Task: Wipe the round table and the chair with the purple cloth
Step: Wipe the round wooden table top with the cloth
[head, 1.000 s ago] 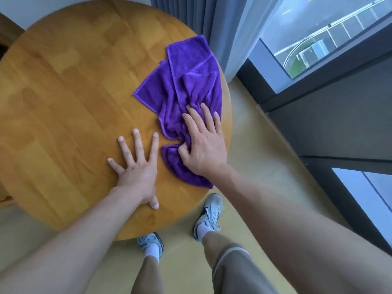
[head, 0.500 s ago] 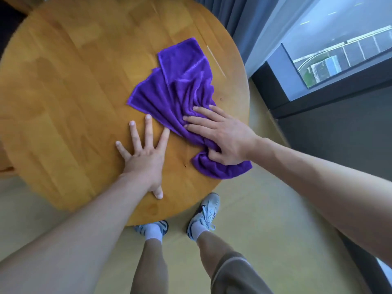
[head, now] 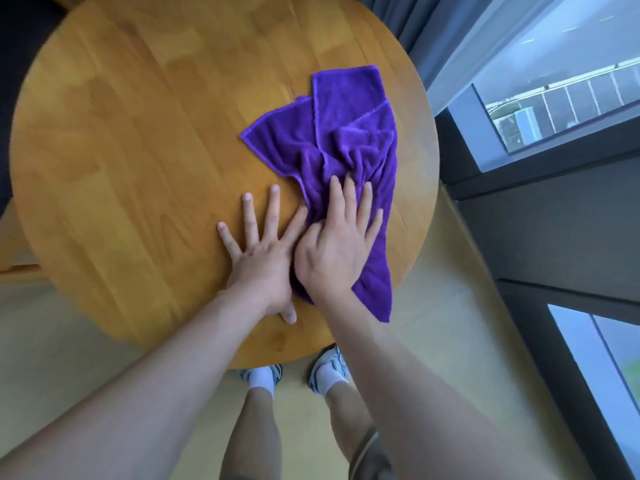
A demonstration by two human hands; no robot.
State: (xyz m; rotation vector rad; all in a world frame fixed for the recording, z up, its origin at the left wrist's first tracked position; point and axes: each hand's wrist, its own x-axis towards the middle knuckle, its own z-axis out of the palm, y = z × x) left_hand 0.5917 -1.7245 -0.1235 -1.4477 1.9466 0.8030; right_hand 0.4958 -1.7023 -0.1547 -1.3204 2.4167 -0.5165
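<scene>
Under the right hand (head: pixel 334 251) lies the purple cloth (head: pixel 346 140), pressed to the round table (head: pixel 138 150) by flat, nearly straight fingers; nothing is gripped. Most of the cloth stretches away from the fingertips toward the far edge, and this is its long axis; one end hangs off the near rim beside the wrist. Touching it on the inner side, the left hand (head: pixel 258 258) rests spread and open on bare wood. I judge the next stroke belongs to the right hand.

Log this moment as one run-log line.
stage: wiping table | right hand: flat, pressing cloth | left hand: flat on wood, fingers spread | cloth: bunched, near corner hanging over table edge | chair: not identifiable
</scene>
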